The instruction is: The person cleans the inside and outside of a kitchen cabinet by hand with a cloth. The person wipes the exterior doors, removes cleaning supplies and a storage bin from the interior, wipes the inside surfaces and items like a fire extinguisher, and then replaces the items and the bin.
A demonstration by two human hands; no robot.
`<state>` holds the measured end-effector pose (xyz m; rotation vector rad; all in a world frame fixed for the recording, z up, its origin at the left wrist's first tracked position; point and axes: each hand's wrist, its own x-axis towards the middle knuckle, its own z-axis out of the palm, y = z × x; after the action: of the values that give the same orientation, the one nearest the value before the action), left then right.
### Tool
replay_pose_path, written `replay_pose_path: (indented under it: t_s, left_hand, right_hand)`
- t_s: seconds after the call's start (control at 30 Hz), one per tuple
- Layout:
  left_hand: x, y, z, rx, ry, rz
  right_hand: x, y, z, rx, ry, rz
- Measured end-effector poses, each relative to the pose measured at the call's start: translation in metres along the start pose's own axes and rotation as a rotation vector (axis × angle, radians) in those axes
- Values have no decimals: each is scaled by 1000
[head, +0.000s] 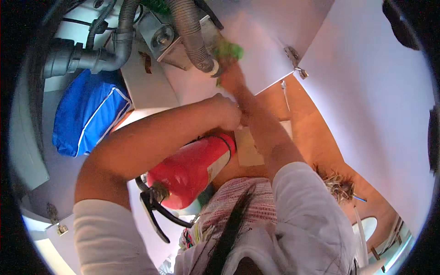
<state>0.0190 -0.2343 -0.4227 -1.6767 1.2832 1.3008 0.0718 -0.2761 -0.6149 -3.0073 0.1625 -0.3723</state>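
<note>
My left hand (228,111) is curled, with its knuckles up, close against my right forearm; whether it grips anything is hidden. Farther up, my right hand (232,70) is blurred beside the end of a grey corrugated hose (189,31). A blurred green item (231,50), perhaps a cloth or scrubber, shows at its fingers, and more green peeks out beside the palm. Below my left forearm lies a red fire extinguisher (192,168) with a black handle, tilted towards me.
Grey drain pipes (103,60) run across the upper left, above a blue fabric bag (91,117). A metal bracket (161,37) sits beside the hose. White panels with hinges (294,56) stand on the right. A cardboard piece (248,146) and a bristly bundle (338,185) lie on the orange-brown surface.
</note>
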Motion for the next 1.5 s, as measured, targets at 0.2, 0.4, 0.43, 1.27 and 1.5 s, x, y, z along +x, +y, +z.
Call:
replay_pose_path:
  t_s: [0.2, 0.4, 0.43, 1.27, 1.5]
  left_hand:
    - [-171, 63, 23, -61, 622, 218]
    - [-233, 99, 92, -327, 829, 27]
    - [-235, 109, 103, -351, 826, 15]
    - [18, 159, 230, -1167, 1247, 136]
    - [27, 155, 237, -1182, 1269, 169]
  right_hand:
    - [-97, 6, -22, 458, -74, -410]
    - [-67, 72, -86, 646, 83, -68]
    - [-42, 78, -108, 983, 116, -134]
    - [-32, 91, 4, -137, 243, 293]
    - [69, 155, -10, -120, 17, 60]
